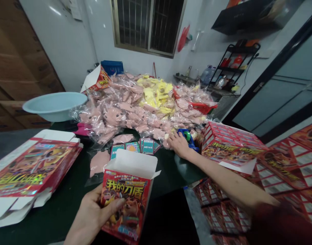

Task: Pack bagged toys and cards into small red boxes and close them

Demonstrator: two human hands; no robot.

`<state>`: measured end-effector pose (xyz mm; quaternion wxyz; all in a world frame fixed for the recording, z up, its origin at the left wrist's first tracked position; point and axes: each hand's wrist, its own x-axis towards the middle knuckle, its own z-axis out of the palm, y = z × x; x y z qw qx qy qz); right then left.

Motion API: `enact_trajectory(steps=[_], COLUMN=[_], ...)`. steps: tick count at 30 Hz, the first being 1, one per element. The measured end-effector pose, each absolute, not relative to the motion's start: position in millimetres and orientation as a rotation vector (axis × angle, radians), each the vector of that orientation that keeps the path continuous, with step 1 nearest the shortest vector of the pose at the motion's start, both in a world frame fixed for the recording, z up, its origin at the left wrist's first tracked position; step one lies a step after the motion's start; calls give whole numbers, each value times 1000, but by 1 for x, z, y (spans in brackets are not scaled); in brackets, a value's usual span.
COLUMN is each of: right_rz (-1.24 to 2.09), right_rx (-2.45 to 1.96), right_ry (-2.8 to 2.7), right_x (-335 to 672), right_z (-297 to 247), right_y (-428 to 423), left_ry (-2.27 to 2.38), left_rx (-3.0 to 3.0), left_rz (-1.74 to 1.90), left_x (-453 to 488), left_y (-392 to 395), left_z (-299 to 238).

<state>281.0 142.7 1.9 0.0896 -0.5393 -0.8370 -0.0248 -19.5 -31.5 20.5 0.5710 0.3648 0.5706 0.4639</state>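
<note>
In the left hand (93, 212): open box (133, 204) (red).

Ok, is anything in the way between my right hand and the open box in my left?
Perhaps the white flap raised atop the box; nothing else visible stands between the box and your right hand.

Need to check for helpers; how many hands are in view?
2. The left hand holds a red box with its top flap up; the right hand reaches to the front edge of the bagged pile, beside a blue item. No others show.
</note>
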Motion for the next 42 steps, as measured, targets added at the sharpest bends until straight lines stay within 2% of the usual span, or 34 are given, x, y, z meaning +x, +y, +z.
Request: enact_trajectory(steps=[10, 16, 19, 23, 27, 35, 37, 42], right_rz=[199, 884, 1003, 1070, 923, 65, 44, 385], right_rx=[-1396, -924, -812, -769, -870, -1082, -1122, -1255], right_ry=[-2113, -1539, -1421, -1338, -1266, -1563, -1685, -1777], right_x=[308, 268, 238, 211, 204, 209, 215, 224], right_z=[80, 131, 137, 118, 93, 77, 84, 95], right_y=[125, 65, 38, 22, 27, 27, 26, 25], left_ry=[1338, 1200, 1128, 1129, 1261, 1354, 1350, 1410], left_rx=[980, 1173, 1154, 1110, 1159, 1341, 1344, 1468], left_rz=[1055, 939, 940, 1043, 1187, 1292, 1276, 1304], left_x=[-13, 7, 19, 28, 30, 29, 29, 34], left_y=[-18, -9, -11, -16, -22, -17, -15, -14], left_z=[24, 26, 25, 26, 23, 20, 23, 21])
